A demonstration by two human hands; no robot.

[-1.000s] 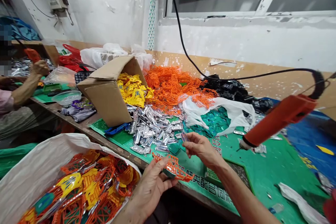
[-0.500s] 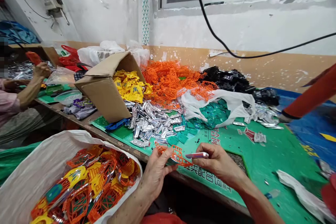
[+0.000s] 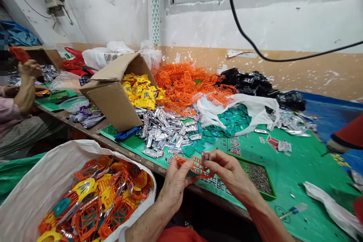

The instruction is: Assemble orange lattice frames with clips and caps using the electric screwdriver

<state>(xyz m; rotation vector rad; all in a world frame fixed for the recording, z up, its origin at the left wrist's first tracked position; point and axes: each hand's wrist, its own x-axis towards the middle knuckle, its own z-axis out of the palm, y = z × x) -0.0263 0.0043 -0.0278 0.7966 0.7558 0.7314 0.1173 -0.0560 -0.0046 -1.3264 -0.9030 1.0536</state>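
My left hand (image 3: 177, 181) pinches an orange lattice plastic piece (image 3: 190, 163) just above the table's front edge. My right hand (image 3: 228, 174) grips a small silver piece (image 3: 205, 155) and presses it against the right end of that orange piece. Both hands meet over the green mat (image 3: 283, 166). Just beyond them lies a heap of silver pieces (image 3: 167, 132), with loose teal pieces (image 3: 227, 123) spilling from a white plastic bag (image 3: 255, 107).
A white sack (image 3: 34, 181) of assembled orange, yellow and teal parts sits lower left. A tipped cardboard box (image 3: 113, 94) spills yellow pieces (image 3: 141, 92); orange lattices (image 3: 187, 83) and black parts (image 3: 255, 83) pile behind. A small tray (image 3: 270, 196) holds tiny metal bits. Another person's arm (image 3: 25, 87) works far left.
My right hand turned the silver piece from lying flat to upright and brought it onto the orange piece. The orange tool at the right swung farther out of view.
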